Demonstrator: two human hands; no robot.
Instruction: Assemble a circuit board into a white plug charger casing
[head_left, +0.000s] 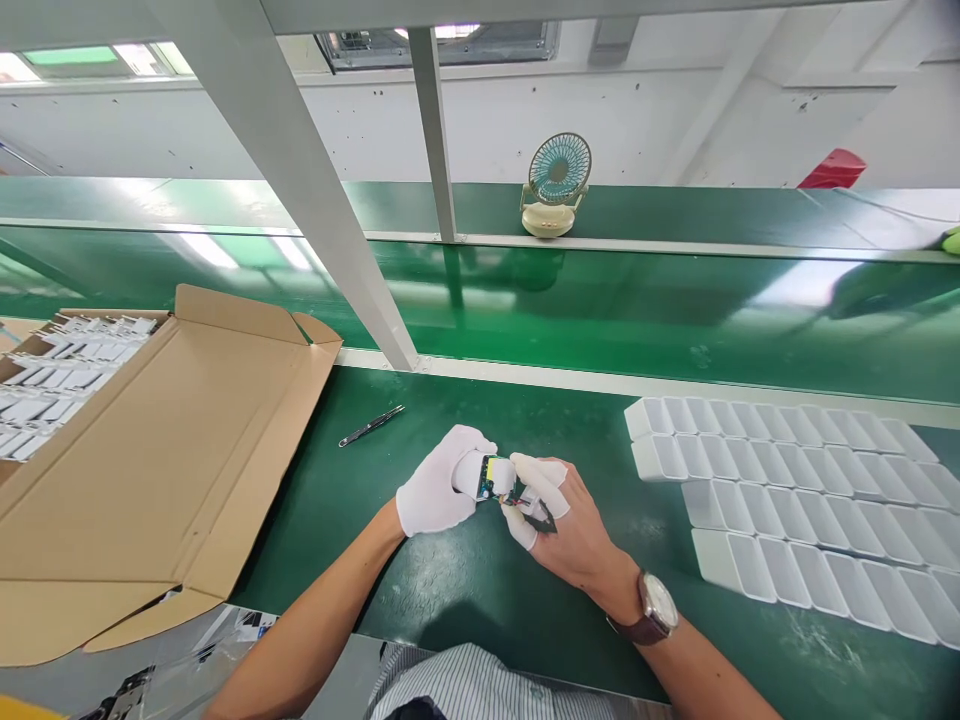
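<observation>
My left hand [444, 485], in a white glove, is closed around a rounded white housing [468, 474]. A green circuit board [485, 480] with a yellow component shows at the housing's open end. My right hand [559, 510] wears white finger covers on several fingers, and its thumb and fingertips are closed at the board's right side. Within its grip is a small whitish part [532, 503] with thin wires and a dark piece beside it; its exact kind is unclear. On the green bench [465, 580], up and left of my hands, lie tweezers [371, 426], untouched.
At left, an opened cardboard box [150, 430] holds rows of white parts [67, 370]. Several rows of white open bins or housings [795, 490] stand at right. A slanted grey post [315, 190] rises behind the bench. A small fan [559, 180] stands on the far ledge.
</observation>
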